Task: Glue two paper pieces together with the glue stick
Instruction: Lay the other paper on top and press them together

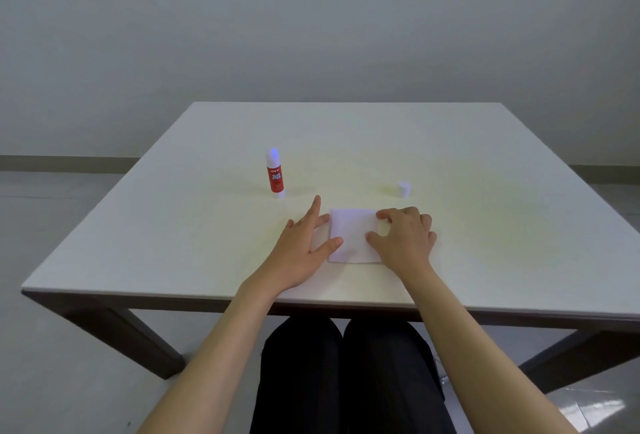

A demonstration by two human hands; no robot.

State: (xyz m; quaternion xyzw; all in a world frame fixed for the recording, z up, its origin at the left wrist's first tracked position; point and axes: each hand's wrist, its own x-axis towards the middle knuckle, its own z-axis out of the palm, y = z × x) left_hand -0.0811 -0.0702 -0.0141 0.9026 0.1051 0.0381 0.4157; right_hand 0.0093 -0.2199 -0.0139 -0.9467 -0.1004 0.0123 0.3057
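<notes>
Near the tabletop's front edge, the flat, open left hand and curled right hand press the white paper, apparently both pieces stacked. Farther back stand the uncapped glue stick and its cap; gluing seems done, recapping remains.

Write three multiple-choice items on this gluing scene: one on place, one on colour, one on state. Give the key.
1. The glue stick stands:
A. beyond the left hand
B. on the paper
C. off the table

2. Its label is:
A. green
B. red
C. black

3. The cap is:
A. on the stick
B. held in the right hand
C. off, lying on the table

Key: 1 A, it stands farther out than that hand; 2 B, red wrap; 3 C, cap sits apart at right.
</notes>
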